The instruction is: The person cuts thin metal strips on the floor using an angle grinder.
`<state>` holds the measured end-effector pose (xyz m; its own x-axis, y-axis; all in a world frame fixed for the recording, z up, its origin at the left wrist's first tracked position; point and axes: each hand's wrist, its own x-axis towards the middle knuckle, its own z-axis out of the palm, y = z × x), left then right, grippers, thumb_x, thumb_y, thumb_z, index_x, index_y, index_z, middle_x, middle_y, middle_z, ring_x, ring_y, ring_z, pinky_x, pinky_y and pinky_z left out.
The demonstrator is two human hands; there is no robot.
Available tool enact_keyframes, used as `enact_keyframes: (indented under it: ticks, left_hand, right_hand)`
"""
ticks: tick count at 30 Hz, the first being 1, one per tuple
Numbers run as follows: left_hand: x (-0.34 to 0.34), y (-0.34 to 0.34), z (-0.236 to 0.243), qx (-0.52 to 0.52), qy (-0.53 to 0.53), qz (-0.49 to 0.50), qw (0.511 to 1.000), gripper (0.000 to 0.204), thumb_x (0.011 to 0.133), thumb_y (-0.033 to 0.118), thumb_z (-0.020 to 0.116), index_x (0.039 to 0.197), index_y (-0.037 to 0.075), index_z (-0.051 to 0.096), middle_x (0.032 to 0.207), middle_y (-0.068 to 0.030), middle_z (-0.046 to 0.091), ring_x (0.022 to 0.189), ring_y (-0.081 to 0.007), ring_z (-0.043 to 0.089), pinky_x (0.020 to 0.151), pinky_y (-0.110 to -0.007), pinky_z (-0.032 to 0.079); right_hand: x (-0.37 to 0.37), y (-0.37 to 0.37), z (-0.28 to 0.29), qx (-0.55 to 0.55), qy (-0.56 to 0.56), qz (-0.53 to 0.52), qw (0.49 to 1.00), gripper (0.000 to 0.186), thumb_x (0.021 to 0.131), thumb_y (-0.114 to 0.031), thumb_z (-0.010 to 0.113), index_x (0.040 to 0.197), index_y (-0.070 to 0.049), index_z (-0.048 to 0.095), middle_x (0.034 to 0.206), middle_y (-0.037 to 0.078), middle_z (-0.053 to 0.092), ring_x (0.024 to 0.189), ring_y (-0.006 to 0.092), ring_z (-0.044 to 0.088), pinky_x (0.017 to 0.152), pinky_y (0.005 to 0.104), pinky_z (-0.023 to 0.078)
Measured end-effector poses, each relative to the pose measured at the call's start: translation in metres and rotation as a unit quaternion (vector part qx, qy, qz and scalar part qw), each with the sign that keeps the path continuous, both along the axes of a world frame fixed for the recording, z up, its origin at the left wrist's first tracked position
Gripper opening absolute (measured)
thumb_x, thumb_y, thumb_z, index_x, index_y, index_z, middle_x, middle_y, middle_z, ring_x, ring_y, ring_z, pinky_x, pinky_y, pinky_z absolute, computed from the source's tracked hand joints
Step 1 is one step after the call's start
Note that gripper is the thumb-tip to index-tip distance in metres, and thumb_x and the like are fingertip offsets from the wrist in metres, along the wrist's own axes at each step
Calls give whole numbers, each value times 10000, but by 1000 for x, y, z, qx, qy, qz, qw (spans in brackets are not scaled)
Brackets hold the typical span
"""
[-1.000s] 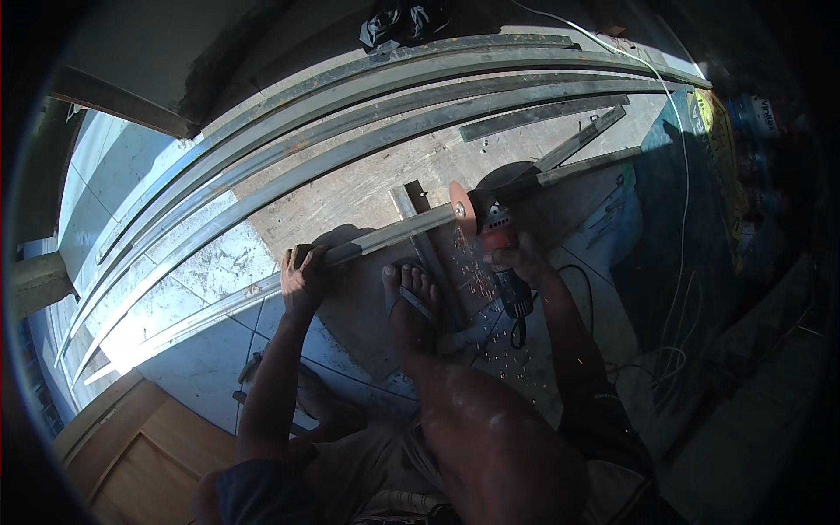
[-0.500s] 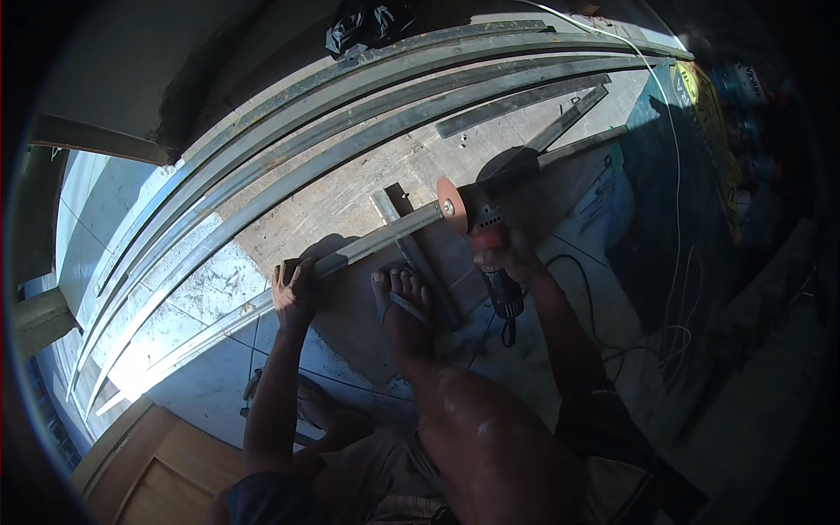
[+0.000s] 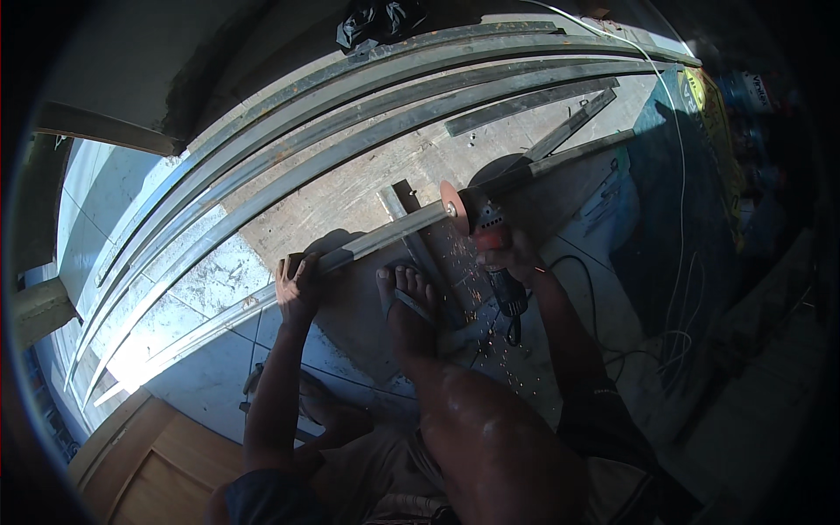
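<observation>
My right hand (image 3: pixel 518 259) is closed around the body of a red and black angle grinder (image 3: pixel 492 238). Its thin reddish cutting disc (image 3: pixel 449 199) meets a long grey metal bar (image 3: pixel 385 234), and sparks (image 3: pixel 477 302) spray down toward me. My left hand (image 3: pixel 297 282) grips the same bar farther left, fingers bent over it. Under the bar, a short metal tube (image 3: pixel 427 262) lies crosswise. My sandalled foot (image 3: pixel 406 293) rests beside that tube. The exact contact between disc and bar is partly hidden by the grinder.
Several long metal bars (image 3: pixel 350 144) lie across the floor beyond. Shorter pieces (image 3: pixel 525 107) lie at the far right. A black power cord (image 3: pixel 591 289) and a white cable (image 3: pixel 681 175) run at the right. A wooden panel (image 3: pixel 175 464) stands at lower left, a black plastic bag (image 3: pixel 378 22) at the back.
Sparks now stream from the disc, where none showed before. The disc looks slightly more edge-on to the bar. Both hands keep their holds; the whole view has shifted slightly.
</observation>
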<state>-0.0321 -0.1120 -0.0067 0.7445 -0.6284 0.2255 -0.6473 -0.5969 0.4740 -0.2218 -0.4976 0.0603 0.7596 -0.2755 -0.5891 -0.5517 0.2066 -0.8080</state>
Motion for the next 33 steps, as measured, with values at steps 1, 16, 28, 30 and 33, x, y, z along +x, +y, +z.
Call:
enact_keyframes:
  ticks: [1, 16, 28, 30, 33]
  left_hand:
    - [1, 1, 0, 0, 0, 1, 1000, 379, 749, 169, 770, 1107, 79, 682, 990, -132, 633, 919, -341, 603, 835, -468, 480]
    - [2, 5, -4, -4, 16, 11, 1000, 368, 734, 100, 709, 1102, 115, 693, 995, -113, 612, 928, -339, 577, 820, -445, 474]
    - [5, 8, -1, 16, 60, 10, 998, 368, 759, 157, 752, 1113, 89, 674, 962, -129, 649, 976, -347, 616, 969, -504, 430]
    - [5, -3, 8, 27, 58, -5, 998, 370, 753, 176, 773, 1095, 80, 670, 953, -126, 651, 956, -344, 615, 916, -494, 445]
    - [15, -19, 18, 27, 64, -50, 996, 376, 741, 187, 790, 1075, 71, 662, 954, -134, 647, 937, -355, 609, 853, -484, 464]
  right_hand:
    - [0, -2, -2, -8, 7, 6, 1000, 578, 694, -49, 820, 1218, -44, 574, 1029, 61, 622, 945, 189, 647, 772, 353, 585]
    - [1, -6, -2, -21, 28, 36, 999, 593, 672, -150, 859, 1199, -51, 603, 1026, 47, 634, 907, 156, 638, 788, 328, 557]
    - [3, -6, -2, -20, 33, 41, 998, 564, 675, -150, 847, 1171, -43, 599, 1000, 49, 624, 860, 145, 636, 747, 324, 553]
    - [-5, -9, 3, -10, 31, 35, 999, 561, 680, -145, 842, 1173, -45, 594, 984, 44, 617, 839, 139, 634, 732, 320, 551]
    - [-10, -7, 16, 6, 6, 14, 1000, 554, 690, -136, 830, 1178, -48, 582, 960, 36, 602, 809, 132, 627, 705, 308, 545]
